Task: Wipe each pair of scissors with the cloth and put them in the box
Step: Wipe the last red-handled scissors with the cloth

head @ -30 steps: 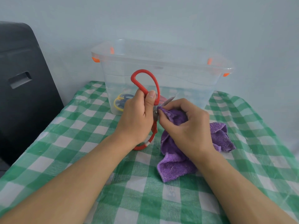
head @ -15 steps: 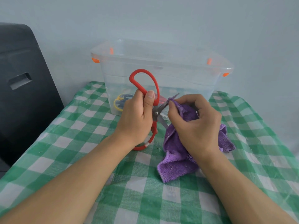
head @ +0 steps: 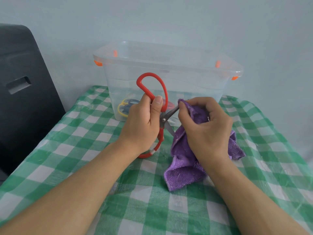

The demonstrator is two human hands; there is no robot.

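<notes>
L hand (head: 141, 126) is gripping the red-handled scissors (head: 152, 89) at the handles, fingers curled round one loop w/ thumb pressing on the front; upper loop is sticking up in front of the clear plastic box (head: 169, 77), lower loop is resting near the tabletop (head: 84, 146). Blades are standing apart, one pointing up-right, the other down-right. R hand (head: 205, 128) is pinching the purple cloth (head: 184, 170) round the upper blade, fingers curled tight over the fabric; blade tip is hidden in the cloth. Rest of the cloth is hanging down & lying bunched on the green-white checked tablecloth, just beside the scissors.

Box is sitting behind both hands, against the pale wall (head: 169, 19), lid off, w/ orange clips (head: 98, 63) at the rim corners. Inside, through the wall: yellow-and-blue scissors (head: 125, 108) lying at the bottom L, partly blocked by the L hand; sth red beside them, behind the thumb, can't tell what. Black chair back (head: 22, 92) is standing at L, beside the tabletop edge. Both forearms are crossing the near tablecloth.
</notes>
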